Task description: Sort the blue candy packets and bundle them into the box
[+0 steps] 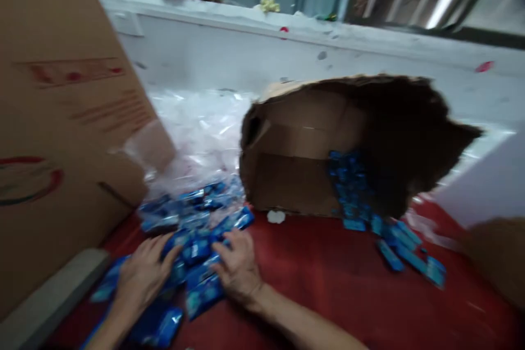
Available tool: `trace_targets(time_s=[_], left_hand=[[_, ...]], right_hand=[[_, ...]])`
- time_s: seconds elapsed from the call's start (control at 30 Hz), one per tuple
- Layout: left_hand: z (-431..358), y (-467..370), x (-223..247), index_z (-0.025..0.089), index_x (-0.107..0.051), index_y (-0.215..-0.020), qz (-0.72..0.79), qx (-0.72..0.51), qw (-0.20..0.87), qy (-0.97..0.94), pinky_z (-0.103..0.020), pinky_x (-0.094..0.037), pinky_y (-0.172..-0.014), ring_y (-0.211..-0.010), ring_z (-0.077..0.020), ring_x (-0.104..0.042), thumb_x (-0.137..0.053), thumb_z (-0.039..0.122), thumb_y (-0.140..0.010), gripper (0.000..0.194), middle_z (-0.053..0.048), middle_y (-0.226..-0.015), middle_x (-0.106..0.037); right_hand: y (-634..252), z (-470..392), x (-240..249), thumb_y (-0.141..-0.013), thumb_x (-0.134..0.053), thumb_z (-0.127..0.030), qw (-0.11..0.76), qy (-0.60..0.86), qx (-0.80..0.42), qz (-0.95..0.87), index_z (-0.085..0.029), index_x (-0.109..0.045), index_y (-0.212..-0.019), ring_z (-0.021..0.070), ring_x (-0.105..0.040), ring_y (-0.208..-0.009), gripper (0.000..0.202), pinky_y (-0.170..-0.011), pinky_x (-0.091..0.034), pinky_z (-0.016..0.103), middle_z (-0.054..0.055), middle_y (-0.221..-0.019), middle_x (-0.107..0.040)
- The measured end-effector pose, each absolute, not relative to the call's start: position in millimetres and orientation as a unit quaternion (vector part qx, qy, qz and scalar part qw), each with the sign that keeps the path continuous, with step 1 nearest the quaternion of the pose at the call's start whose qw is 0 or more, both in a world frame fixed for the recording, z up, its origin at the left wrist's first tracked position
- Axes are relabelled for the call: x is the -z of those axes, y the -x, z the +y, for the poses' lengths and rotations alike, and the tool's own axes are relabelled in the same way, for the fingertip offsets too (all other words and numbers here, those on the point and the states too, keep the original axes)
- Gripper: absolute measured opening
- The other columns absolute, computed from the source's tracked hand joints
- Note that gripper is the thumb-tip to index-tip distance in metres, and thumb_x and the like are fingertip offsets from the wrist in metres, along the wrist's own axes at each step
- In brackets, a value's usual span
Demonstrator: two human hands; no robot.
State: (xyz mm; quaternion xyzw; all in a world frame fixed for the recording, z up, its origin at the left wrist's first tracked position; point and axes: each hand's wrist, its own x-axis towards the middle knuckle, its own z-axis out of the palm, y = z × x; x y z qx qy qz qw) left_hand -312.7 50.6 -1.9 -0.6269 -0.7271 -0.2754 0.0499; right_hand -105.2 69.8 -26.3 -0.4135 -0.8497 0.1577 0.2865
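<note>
A pile of glossy blue packets (196,249) lies on the red table surface in front of me. My left hand (143,268) rests on the left part of the pile, its thumb and fingers apart over the packets. On the right side, my right hand (240,268) has its fingers bent over the edge of a blue packet (205,290); where the thumb meets the packet is blurred. More blue packets (158,325) lie below my left wrist. Behind the pile, clear plastic wrapping (200,131) covers further packets.
A torn cardboard box (287,180) lies on its side, opening towards me, with small blue sticks (350,186) inside and several spilled sticks (410,251) on the red table (315,279). A large cardboard box (74,136) stands at left. A white ledge (229,57) runs behind.
</note>
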Motion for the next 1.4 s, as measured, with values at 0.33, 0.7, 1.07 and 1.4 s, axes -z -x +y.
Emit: trace_targets(time_s=[0.33,0.7,1.07,1.4], left_hand=[[3,314,9,0.029,-0.057,-0.106,-0.757,0.11,-0.059,0.641,-0.043,-0.037,-0.087,-0.107,-0.0235,-0.049,-0.035,0.047,-0.078,0.041,-0.007,-0.118,-0.055],[-137,334,0,0.03,-0.067,-0.077,-0.831,0.165,-0.101,0.521,-0.023,-0.05,-0.067,-0.075,-0.0157,-0.064,-0.04,0.039,-0.077,0.028,0.003,-0.078,-0.07],[-95,340,-13,0.02,-0.063,-0.08,-0.864,0.282,-0.044,0.414,-0.02,-0.044,-0.065,-0.073,-0.0155,-0.062,-0.039,0.041,-0.077,0.032,0.0,-0.079,-0.069],[-85,322,2,0.021,-0.062,-0.08,-0.821,0.315,-0.031,0.475,-0.023,-0.046,-0.07,-0.076,-0.0157,-0.061,-0.043,0.039,-0.077,0.026,-0.001,-0.081,-0.068]], right_hand=[[130,37,53,-0.081,-0.043,-0.036,0.23,0.415,-0.253,-0.843,-0.022,-0.037,-0.126,0.0278,-0.033,-0.12,0.047,-0.098,-0.023,0.052,0.012,-0.128,-0.041],[162,-39,41,-0.077,-0.05,-0.041,0.271,0.146,-0.322,-0.895,-0.027,-0.04,-0.122,0.0228,-0.047,-0.105,0.048,-0.09,-0.038,0.038,0.007,-0.118,-0.05],[115,118,45,-0.08,-0.039,-0.017,0.302,0.368,-0.171,-0.863,-0.019,-0.051,-0.111,0.0233,-0.042,-0.107,0.034,-0.089,-0.035,0.042,0.01,-0.113,-0.048],[77,117,47,-0.082,-0.035,-0.013,0.294,0.403,-0.141,-0.855,-0.017,-0.056,-0.101,0.0208,-0.048,-0.093,0.028,-0.079,-0.038,0.035,0.009,-0.1,-0.057]])
